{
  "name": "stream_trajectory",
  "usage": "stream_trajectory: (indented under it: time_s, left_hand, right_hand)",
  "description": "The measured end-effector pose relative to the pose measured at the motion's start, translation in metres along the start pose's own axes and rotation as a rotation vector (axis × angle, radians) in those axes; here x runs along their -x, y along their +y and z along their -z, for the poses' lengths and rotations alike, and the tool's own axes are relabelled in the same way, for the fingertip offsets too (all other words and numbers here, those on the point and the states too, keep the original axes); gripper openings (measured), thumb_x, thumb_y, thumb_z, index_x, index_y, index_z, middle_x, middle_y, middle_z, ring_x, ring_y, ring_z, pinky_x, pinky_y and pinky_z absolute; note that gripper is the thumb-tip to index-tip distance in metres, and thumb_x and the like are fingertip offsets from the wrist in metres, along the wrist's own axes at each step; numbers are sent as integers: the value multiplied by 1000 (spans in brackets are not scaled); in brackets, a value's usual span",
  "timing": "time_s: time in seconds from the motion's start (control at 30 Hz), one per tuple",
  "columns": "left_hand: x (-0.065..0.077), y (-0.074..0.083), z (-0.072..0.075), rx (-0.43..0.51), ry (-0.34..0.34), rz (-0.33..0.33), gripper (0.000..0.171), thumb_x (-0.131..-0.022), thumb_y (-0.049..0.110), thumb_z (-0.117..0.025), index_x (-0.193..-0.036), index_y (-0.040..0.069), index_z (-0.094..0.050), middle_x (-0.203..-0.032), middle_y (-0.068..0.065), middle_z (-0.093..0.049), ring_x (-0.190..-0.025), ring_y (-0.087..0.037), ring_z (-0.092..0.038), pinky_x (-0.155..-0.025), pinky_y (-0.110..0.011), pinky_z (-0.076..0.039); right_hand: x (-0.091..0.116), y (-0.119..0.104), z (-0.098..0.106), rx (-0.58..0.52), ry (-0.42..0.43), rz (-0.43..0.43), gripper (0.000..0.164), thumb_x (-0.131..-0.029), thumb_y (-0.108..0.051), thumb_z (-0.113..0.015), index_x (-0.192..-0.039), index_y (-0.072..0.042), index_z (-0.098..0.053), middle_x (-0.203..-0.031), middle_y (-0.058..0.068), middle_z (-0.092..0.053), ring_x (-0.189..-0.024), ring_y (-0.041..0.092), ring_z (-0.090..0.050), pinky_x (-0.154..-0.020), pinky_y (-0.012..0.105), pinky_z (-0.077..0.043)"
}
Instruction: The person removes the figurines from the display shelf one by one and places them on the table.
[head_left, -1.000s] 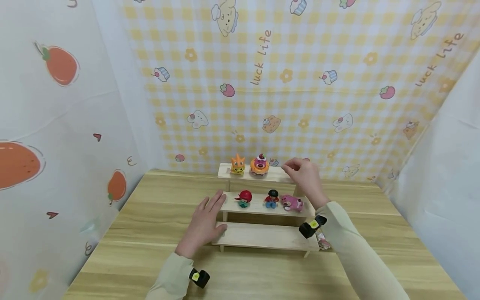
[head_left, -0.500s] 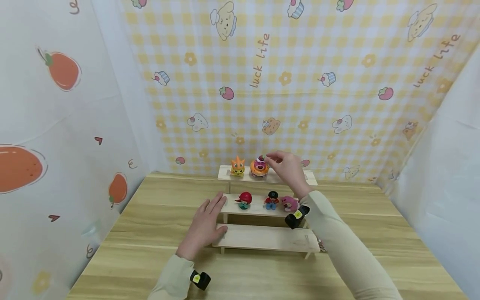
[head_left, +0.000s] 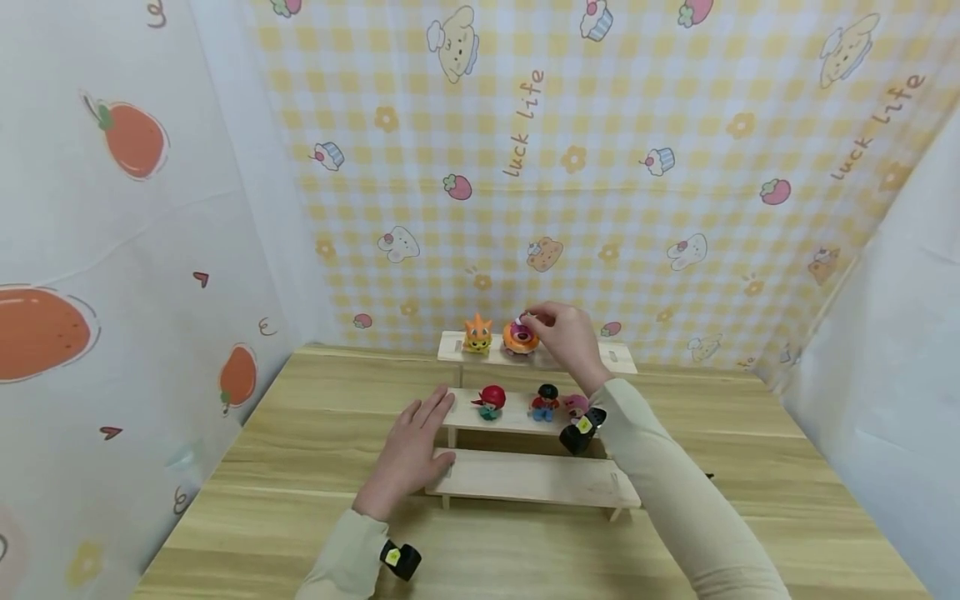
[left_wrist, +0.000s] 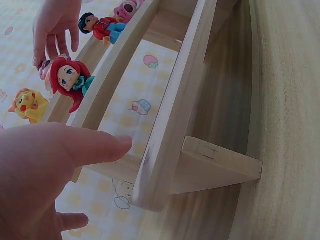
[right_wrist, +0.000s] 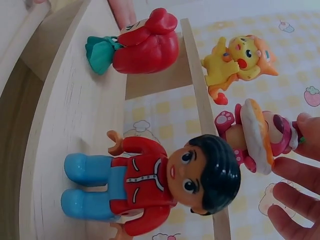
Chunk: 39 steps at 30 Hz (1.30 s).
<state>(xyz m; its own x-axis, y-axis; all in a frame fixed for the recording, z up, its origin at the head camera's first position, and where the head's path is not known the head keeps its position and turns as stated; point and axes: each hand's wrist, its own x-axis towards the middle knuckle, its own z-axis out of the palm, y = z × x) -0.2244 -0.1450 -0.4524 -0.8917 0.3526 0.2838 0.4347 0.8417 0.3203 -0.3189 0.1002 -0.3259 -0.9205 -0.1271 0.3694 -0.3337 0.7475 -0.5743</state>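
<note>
My right hand (head_left: 567,335) is at the top tier, thumb and fingertips pinching the strawberry-and-cream top of a pink bear figurine (right_wrist: 277,131) in an orange doughnut ring. Just left of it stands a yellow figurine with an orange pointed hood (head_left: 477,335). My left hand (head_left: 408,450), fingers spread, rests against the left end of the three-tier wooden shelf (head_left: 532,477). On the middle tier are a red-haired mermaid figurine (left_wrist: 68,80), a black-haired boy figurine in a red jacket (right_wrist: 142,177) and a pink bear figurine (head_left: 576,406), the last partly hidden by the right wrist camera.
The shelf stands on a wood-grain table (head_left: 292,467) in front of a yellow checked cloth backdrop (head_left: 480,217). A white printed cloth (head_left: 172,217) hangs along the left side. A small dark tip (head_left: 708,475) shows beside the right sleeve.
My right hand has moved left along the top tier to the doughnut bear and now pinches its top. My left hand has stayed in place.
</note>
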Motion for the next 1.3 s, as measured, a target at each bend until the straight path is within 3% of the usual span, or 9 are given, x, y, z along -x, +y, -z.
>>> stream_trajectory:
  time_s: [0.5, 0.6, 0.67, 0.77, 0.83, 0.9, 1.3]
  left_hand:
    - [0, 1, 0, -7, -4, -8, 83, -79, 26, -77, -147, 5, -34, -156, -12, -28, -141, -29, -31, -117, -49, -23]
    - [-1, 1, 0, -10, 4, -8, 83, -79, 25, -77, -147, 5, -34, -156, -12, -28, -141, -29, -32, -117, -49, -23]
    - [-1, 1, 1, -14, 4, -10, 83, -79, 26, -76, -147, 5, -34, -156, -12, -28, -141, -29, -32, -116, -49, -23]
    - [-1, 2, 1, -11, -4, -8, 82, -80, 26, -76, -147, 4, -34, -156, -12, -28, -141, -30, -32, -117, -49, -23]
    - [-1, 2, 1, -8, -11, -2, 83, -80, 26, -76, -148, 4, -33, -156, -12, -27, -141, -30, -31, -117, -49, -22]
    - [-1, 3, 0, -7, -8, 3, 83, -80, 26, -76, -148, 4, -33, -156, -12, -27, -141, -30, -31, -117, -49, -23]
    - [-2, 2, -2, -24, 5, -6, 84, -79, 27, -76, -147, 4, -33, -156, -13, -28, -140, -31, -33, -116, -50, -24]
  right_hand:
    - [10, 3, 14, -38, -3, -57, 21, -92, -26, -64, -102, -10, -73, -101, 7, -73, -91, 21, -68, -79, 38, -55]
    - [13, 6, 21, -24, 1, -56, 23, -92, -27, -64, -103, -10, -73, -102, 9, -73, -94, 24, -68, -97, 49, -45]
    - [14, 9, 25, -24, -3, -63, 24, -92, -28, -63, -105, -10, -72, -103, 10, -73, -95, 25, -67, -101, 54, -39]
    - [18, 14, 34, -47, 2, -88, 24, -92, -28, -64, -104, -9, -72, -101, 10, -73, -92, 25, -66, -98, 50, -42]
    - [21, 20, 40, -55, 12, -106, 24, -91, -28, -65, -104, -9, -72, -100, 10, -72, -89, 24, -65, -82, 40, -50]
    - [25, 26, 46, -54, 34, -123, 25, -91, -28, -65, -104, -9, -73, -99, 11, -72, -87, 24, -64, -73, 34, -50]
    - [52, 66, 87, -24, 127, -199, 31, -91, -31, -64, -108, -6, -71, -103, 16, -71, -87, 25, -62, -70, 27, -47]
